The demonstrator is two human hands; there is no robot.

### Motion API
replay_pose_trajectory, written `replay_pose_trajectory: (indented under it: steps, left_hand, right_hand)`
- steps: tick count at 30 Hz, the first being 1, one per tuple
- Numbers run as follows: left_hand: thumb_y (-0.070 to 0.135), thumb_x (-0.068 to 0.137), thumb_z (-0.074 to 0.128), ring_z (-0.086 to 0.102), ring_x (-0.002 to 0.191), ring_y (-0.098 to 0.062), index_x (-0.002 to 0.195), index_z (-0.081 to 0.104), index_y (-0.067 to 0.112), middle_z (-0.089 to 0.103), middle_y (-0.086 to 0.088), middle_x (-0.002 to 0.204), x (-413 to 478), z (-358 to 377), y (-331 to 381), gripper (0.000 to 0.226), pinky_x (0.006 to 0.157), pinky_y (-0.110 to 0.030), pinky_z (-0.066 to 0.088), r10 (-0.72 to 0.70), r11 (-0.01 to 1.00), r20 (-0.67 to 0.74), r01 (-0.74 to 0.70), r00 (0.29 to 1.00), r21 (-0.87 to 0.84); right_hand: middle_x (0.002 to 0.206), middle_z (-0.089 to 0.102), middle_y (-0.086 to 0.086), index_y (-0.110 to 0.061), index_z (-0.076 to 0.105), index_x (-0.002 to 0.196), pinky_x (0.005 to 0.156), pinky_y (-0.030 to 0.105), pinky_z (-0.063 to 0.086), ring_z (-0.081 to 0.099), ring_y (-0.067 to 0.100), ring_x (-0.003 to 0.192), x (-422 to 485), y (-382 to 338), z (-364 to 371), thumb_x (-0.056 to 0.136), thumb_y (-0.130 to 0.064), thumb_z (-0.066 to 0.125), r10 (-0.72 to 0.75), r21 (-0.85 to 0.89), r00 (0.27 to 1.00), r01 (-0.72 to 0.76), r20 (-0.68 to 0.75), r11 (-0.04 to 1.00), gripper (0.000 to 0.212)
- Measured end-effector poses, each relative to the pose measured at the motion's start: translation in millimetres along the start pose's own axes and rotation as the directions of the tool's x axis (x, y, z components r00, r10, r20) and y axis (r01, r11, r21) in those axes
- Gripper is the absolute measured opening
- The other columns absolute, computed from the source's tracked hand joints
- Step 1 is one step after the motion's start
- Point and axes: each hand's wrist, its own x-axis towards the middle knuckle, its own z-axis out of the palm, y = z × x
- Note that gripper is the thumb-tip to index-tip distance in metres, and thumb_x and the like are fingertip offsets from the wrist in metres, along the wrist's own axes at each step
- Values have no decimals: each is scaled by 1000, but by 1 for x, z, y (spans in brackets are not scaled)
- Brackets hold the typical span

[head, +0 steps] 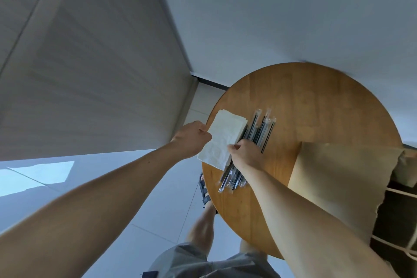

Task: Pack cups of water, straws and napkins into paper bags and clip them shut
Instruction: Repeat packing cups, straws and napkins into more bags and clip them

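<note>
Round wooden tabletop (316, 101) fills the R half of the view. At its 9 o'clock rim lies a small stack of white paper napkins (229, 123). Both hands are on the top napkin sheet (214, 151), whose lower corner hangs past the table rim.

L hand (191, 139) comes in from 8 o'clock, fingers curled, thumb & fingertips pinching the sheet's L edge. R hand (247, 154) comes in from 5 o'clock, fingers curled, thumb & forefinger pinching the sheet's R edge. That hand lies over the straws, so can't tell if it touches them.

A bundle of black straws in clear plastic wrappers (262, 131) lies just beside the napkins, toward table centre. It touches the stack's R side & runs approx. 1 o'clock to 7 o'clock; the lower ends show below the R wrist.

Flat brown paper bag (338, 178) covers the table's 3–5 o'clock part & reaches past the rim; white cord handles (399, 193) show at its far R end.

Below the table at 6–7 o'clock: person's grey shorts (191, 262), bare legs & a dark sandal (204, 188) on pale floor tile (135, 210).
</note>
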Motion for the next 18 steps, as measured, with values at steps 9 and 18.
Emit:
replay_pose_trajectory:
  steps: [9,18]
  left_hand:
    - [27,94,51,54,99,-16,132,53,16,58,0,120,-4,6,0,40,70,-22,41,-7,1000,25,7,1000,1]
    - [27,95,51,53,95,-13,134,52,16,57,-1,125,-4,8,2,41,66,-19,41,-5,1000,28,5,1000,-15]
  right_hand:
    - [57,60,-3,-18,60,69,41,20,34,49,8,43,3,6,0,92,-46,56,-43,-33,995,40,-85,999,37]
    - [70,59,-8,-23,51,93,50,25,44,57,10,60,18,1,-8,88,-46,61,113,246,992,-97,-50,964,26]
